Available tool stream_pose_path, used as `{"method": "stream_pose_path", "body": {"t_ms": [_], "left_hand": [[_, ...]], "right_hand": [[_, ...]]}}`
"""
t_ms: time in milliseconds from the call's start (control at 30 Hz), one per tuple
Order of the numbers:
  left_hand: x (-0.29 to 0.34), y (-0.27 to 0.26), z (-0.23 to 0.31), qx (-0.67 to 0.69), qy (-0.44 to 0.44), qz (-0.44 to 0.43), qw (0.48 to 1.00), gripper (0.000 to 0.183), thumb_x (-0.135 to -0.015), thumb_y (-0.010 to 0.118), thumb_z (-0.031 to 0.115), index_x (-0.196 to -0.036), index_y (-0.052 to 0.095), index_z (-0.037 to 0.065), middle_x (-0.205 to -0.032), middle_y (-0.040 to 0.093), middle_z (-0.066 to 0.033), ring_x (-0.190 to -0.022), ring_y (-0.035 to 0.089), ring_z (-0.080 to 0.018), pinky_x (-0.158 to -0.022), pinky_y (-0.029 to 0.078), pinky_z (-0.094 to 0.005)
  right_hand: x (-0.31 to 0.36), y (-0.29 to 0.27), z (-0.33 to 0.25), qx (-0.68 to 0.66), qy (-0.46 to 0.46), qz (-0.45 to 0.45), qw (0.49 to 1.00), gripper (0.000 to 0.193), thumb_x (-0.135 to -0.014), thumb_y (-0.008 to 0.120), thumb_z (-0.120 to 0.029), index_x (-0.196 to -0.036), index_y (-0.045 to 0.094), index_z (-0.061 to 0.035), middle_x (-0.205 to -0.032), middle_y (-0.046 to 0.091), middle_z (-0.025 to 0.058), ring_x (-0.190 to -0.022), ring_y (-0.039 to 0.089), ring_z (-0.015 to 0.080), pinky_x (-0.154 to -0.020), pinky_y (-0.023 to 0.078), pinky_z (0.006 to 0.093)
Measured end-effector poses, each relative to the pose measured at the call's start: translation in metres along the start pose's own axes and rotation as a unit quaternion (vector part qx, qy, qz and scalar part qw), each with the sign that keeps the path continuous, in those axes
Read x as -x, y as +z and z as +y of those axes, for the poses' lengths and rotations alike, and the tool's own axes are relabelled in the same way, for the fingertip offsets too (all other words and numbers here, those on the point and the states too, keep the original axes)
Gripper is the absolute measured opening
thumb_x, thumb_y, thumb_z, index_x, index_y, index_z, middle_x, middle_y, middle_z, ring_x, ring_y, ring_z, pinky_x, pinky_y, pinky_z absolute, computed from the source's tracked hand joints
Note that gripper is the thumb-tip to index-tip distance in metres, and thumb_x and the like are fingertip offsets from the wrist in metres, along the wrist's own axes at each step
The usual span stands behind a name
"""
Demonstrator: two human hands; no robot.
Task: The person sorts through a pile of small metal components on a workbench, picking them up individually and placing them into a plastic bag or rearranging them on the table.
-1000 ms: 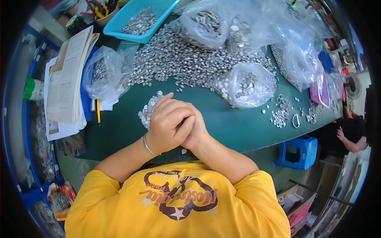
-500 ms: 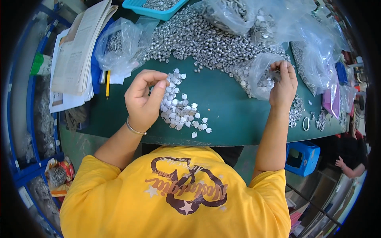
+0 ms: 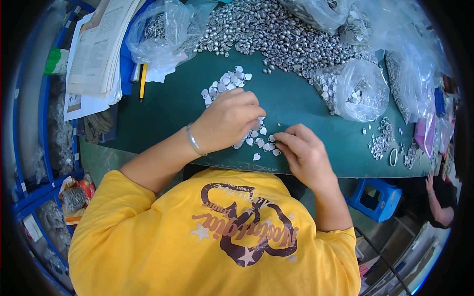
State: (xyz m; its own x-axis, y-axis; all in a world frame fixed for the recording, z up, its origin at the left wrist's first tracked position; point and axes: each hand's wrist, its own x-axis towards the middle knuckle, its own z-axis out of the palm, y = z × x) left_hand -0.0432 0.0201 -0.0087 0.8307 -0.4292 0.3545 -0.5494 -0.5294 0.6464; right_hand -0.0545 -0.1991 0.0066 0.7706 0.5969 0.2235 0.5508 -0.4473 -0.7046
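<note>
Small flat silver heart-shaped pieces (image 3: pixel 229 79) lie in a loose pile on the green tabletop, and several more are spread below my fingers near the front edge. My left hand (image 3: pixel 229 118) is over the pile, fingers curled down and closed, tips turned toward my right hand; anything in them is hidden. Close by on the right, my right hand (image 3: pixel 306 153) has thumb and fingertips drawn together at the edge of the loose pieces. Whether a piece is between them is too small to tell.
A large heap of domed metal parts (image 3: pixel 276 37) covers the back. Clear plastic bags (image 3: pixel 363 91) of parts stand at right and upper left. Newspapers (image 3: pixel 101 54) and a yellow pencil (image 3: pixel 143 81) lie left. A blue stool (image 3: pixel 377 200) and another person's arm (image 3: pixel 437 204) are at right.
My right hand has left the plastic bag and come left to the loose pieces. My left hand has moved right and down over the pile. The view has shifted slightly.
</note>
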Motion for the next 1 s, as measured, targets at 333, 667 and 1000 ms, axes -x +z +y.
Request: {"method": "stream_pose_path", "body": {"t_ms": [333,667,1000], "left_hand": [[-0.006,0.009,0.001,-0.073,-0.043,-0.079,0.993,0.011,-0.069,0.071,0.005,-0.077,0.063,0.006,-0.081,0.055,-0.0053,-0.080,0.054,-0.0245,-0.070,0.041,-0.0362],[-0.006,0.000,0.002,-0.077,-0.036,-0.079,0.993,0.010,-0.073,0.067,0.001,-0.081,0.061,0.005,-0.084,0.056,-0.0064,-0.080,0.056,-0.0217,-0.071,0.044,-0.0323],[-0.002,-0.001,0.002,0.142,-0.210,-0.048,0.966,0.012,-0.074,0.066,0.004,-0.083,0.060,0.003,-0.076,0.054,-0.0034,-0.065,0.054,-0.0091,-0.056,0.044,-0.0228]], "right_hand": [[0.003,0.012,0.010,-0.230,0.162,0.073,0.957,0.010,-0.075,0.062,0.005,-0.079,0.056,-0.0011,-0.082,0.058,0.0075,-0.066,0.057,0.0171,-0.058,0.046,0.0300],[0.009,0.016,0.000,0.031,0.068,-0.005,0.997,0.011,-0.075,0.069,-0.007,-0.083,0.062,-0.0049,-0.075,0.056,0.0098,-0.064,0.057,0.0305,-0.057,0.048,0.0366],[-0.004,0.012,0.009,-0.341,0.256,0.041,0.904,0.010,-0.079,0.064,0.000,-0.087,0.057,-0.0015,-0.076,0.054,0.0057,-0.062,0.054,0.0095,-0.057,0.047,0.0238]]}}
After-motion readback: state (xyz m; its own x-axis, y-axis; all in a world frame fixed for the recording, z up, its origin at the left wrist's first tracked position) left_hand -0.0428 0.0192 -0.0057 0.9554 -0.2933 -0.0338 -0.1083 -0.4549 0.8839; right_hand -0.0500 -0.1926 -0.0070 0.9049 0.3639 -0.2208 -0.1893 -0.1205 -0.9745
